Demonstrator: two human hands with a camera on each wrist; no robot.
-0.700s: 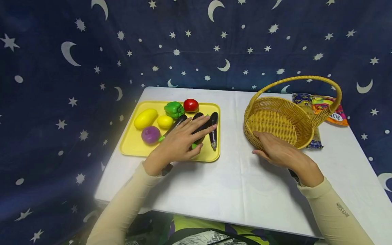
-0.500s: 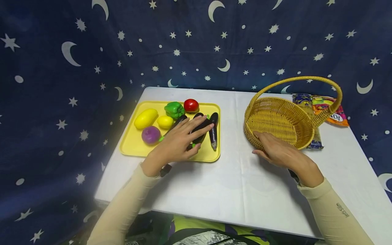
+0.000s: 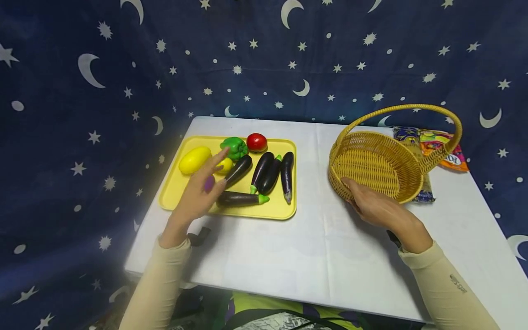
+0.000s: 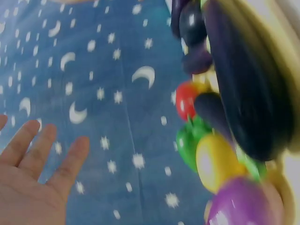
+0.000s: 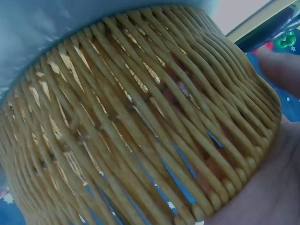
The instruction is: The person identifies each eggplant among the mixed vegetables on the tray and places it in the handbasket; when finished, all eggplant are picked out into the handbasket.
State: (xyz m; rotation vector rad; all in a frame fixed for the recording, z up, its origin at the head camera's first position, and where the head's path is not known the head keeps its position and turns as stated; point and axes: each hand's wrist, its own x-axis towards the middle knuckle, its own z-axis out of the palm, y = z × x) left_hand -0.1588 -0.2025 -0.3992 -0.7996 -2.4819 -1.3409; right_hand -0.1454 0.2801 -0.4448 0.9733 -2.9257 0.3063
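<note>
Nearest of all, two pale sleeves (image 3: pixel 154 284) are stretched over the front edge of a white-covered table (image 3: pixel 305 256). And here, on the right, the wicker basket (image 3: pixel 337 184) is gripped at its near rim by the right hand (image 3: pixel 373 206), the wall caught between fingers laid inside and a thumb set outside. Over to the left hand (image 3: pixel 198 192): it is held above the near left part of the yellow tray (image 3: pixel 277 211), fingers spread wide, nothing gripped, and the purple onion (image 3: pixel 209 183) is partly covered by it. Along the tray's front, a crosswise eggplant (image 3: pixel 239 198) is laid, green stem turned right, its other end hidden by that hand. Behind, a slanted eggplant (image 3: pixel 240 170) is set near the lemon (image 3: pixel 227 166); two eggplants (image 3: pixel 261 169) are bunched side by side, another eggplant (image 3: pixel 286 176) beyond them at the right. Farther back, a large yellow fruit (image 3: pixel 194 160), a green pepper (image 3: pixel 234 148) and a red tomato (image 3: pixel 256 142) are lined up. Behind the basket, a blue-and-gold packet (image 3: pixel 426 190) is partly hidden, with an orange packet (image 3: pixel 443 151) beside it. Beyond everything, a dark blue curtain (image 3: pixel 264 82) is hung, all moons and stars.
</note>
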